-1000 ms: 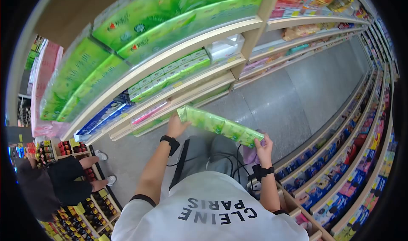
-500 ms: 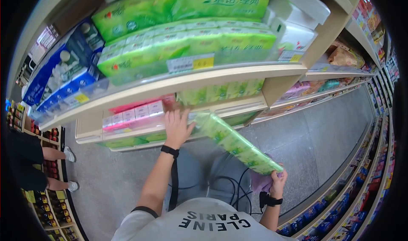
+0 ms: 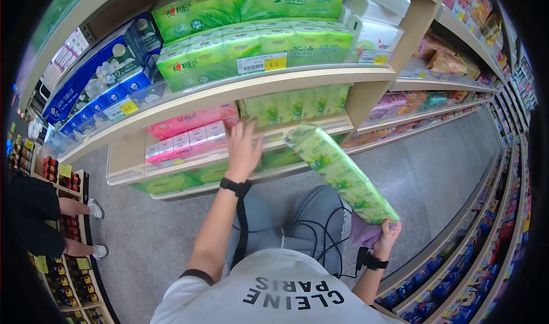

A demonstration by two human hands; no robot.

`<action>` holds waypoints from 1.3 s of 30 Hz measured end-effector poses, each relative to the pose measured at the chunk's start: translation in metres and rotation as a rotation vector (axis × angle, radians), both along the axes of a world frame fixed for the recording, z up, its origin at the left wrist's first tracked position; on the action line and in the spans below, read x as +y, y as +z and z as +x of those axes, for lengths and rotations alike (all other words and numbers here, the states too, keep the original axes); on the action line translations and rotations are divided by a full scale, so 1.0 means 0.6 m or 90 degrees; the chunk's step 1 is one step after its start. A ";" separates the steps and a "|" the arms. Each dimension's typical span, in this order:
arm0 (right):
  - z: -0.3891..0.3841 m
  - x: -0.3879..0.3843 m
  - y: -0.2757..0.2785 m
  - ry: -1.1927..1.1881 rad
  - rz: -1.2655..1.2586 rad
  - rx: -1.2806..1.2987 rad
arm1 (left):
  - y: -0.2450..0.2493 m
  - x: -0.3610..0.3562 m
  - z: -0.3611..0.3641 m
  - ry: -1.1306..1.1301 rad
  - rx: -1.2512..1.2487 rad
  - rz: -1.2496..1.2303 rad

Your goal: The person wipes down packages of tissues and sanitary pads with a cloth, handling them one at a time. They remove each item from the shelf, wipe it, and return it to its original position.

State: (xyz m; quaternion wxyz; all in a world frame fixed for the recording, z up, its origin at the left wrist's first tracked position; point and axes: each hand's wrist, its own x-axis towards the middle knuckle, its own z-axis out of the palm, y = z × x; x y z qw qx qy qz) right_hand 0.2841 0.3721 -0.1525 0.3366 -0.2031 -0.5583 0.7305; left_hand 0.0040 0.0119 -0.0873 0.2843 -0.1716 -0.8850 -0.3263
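My right hand (image 3: 388,236) is closed on the lower end of a long, plastic-wrapped green tissue pack (image 3: 346,178). The pack slants up and left, its far end in front of the lower shelf. A purple cloth (image 3: 363,231) hangs beside that hand, under the pack's end. My left hand (image 3: 245,150) reaches to the lower shelf with fingers apart and nothing in them. Its fingertips are between the pink tissue packs (image 3: 191,144) on the left and a row of green tissue packs (image 3: 297,105) standing farther back.
Above runs a shelf (image 3: 320,77) of green tissue packs (image 3: 257,49), with blue packs (image 3: 106,75) at its left and white packs (image 3: 374,35) at its right. Another person's legs (image 3: 74,229) show at left. Stocked shelves (image 3: 469,255) curve along the right. Black cables (image 3: 326,235) cross my lap.
The green tissue pack and my right hand have shifted right, and the pack's far end is higher. My left hand has moved up and right, away from the pack's far end.
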 end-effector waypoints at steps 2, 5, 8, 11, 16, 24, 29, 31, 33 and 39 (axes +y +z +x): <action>0.024 0.013 -0.007 -0.007 -0.004 -0.021 | 0.020 0.012 -0.010 0.002 -0.008 0.051; 0.036 0.020 -0.015 -0.047 -0.018 -0.010 | 0.047 0.022 -0.045 0.026 -0.295 0.074; 0.051 0.035 -0.017 -0.065 -0.019 0.004 | 0.060 0.039 -0.047 0.034 -0.178 -0.078; 0.049 0.047 -0.014 -0.067 -0.013 0.017 | 0.054 0.055 -0.048 0.073 0.002 -0.131; 0.037 0.042 -0.011 -0.050 -0.050 0.042 | 0.027 0.059 -0.060 0.111 -0.002 -0.220; 0.002 0.053 -0.016 -0.047 -0.044 0.024 | 0.035 0.075 -0.056 0.145 0.001 -0.282; -0.012 0.060 -0.011 -0.116 -0.040 0.060 | 0.000 0.068 -0.015 0.092 0.020 -0.273; -0.006 0.070 0.001 -0.150 -0.030 0.088 | 0.007 0.059 0.003 0.081 0.096 -0.263; 0.011 0.103 0.012 -0.170 -0.011 0.125 | 0.025 0.044 0.038 0.079 0.131 -0.248; 0.045 0.149 0.121 -0.222 0.190 0.139 | 0.149 -0.047 0.190 -0.026 0.061 -0.266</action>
